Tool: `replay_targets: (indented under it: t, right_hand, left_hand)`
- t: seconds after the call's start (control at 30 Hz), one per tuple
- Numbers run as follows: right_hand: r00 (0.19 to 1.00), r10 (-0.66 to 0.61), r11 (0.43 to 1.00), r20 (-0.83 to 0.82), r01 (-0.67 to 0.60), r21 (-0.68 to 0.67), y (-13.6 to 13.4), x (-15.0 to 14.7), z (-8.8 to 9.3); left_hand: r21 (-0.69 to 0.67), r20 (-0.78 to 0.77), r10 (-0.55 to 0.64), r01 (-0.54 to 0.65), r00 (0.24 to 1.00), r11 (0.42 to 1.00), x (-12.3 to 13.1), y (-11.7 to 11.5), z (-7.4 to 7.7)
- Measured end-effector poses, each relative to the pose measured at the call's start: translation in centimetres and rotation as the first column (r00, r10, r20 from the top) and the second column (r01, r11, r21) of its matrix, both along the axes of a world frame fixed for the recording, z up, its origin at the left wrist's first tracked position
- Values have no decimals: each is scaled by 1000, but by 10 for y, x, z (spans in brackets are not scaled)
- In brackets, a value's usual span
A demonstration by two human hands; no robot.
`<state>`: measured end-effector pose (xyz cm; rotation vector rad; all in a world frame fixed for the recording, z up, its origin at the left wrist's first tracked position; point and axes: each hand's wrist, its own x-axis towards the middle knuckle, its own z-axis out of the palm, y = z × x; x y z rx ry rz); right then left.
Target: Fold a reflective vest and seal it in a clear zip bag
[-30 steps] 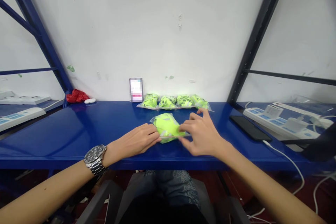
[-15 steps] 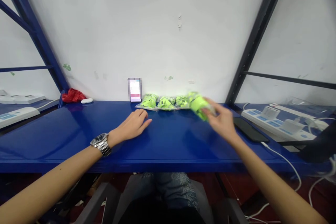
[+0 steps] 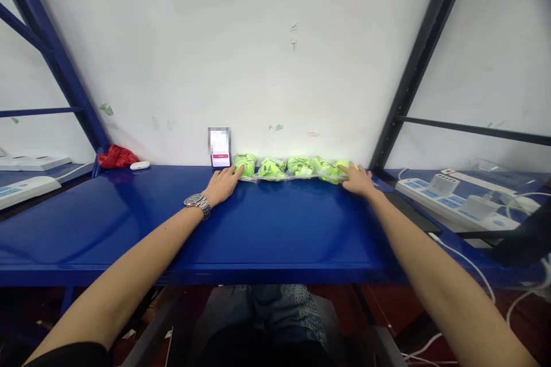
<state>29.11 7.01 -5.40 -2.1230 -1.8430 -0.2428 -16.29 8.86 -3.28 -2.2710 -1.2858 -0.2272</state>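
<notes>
Several clear plastic bags packed with neon yellow-green fabric (image 3: 272, 168) lie in a row along the wall at the back of the table. My left hand (image 3: 221, 184), a metal watch (image 3: 197, 202) on its wrist, lies with fingers stretched out, its tips at the leftmost bag (image 3: 246, 165). At the other end of the row, my right hand (image 3: 358, 179) has its fingers spread against the rightmost bag (image 3: 340, 168). It touches that bag without wrapping around it. Just left of the row, a phone (image 3: 221, 149) with a lit screen leans upright on the wall.
The blue table (image 3: 275, 229) spans the front. A red cloth bundle (image 3: 117, 156) and a small white case (image 3: 140, 166) sit at the back left. On the right are a dark phone (image 3: 411, 212) with a white cable (image 3: 465, 264), and a power strip (image 3: 451, 200).
My right hand has set the bag it held down at the right end of the row and its fingers have spread. My left hand has moved forward to the leftmost bag.
</notes>
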Motion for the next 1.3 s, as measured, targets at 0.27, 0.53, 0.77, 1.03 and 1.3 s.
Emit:
replay_targets:
  t: [0.27, 0.53, 0.77, 1.03, 1.3]
  right_hand:
    - [992, 118, 935, 34, -123, 333, -29, -19, -4]
    - [821, 541, 698, 184, -560, 446, -56, -120, 13]
    - [425, 861, 509, -281, -747, 428, -94, -200, 18]
    - [342, 697, 694, -631, -543, 473, -95, -204, 18]
    - [477, 663, 738, -577, -542, 401, -96, -198, 8]
  left_hand:
    - [-38, -113, -90, 86, 990, 996, 1, -23, 5]
    - [82, -32, -141, 144, 989, 986, 5, -82, -4]
    - [247, 338, -185, 103, 923, 964, 30, -97, 3]
    - [180, 538, -481, 463, 692, 868, 83, -98, -12]
    - [116, 516, -456, 468, 725, 876, 77, -106, -15]
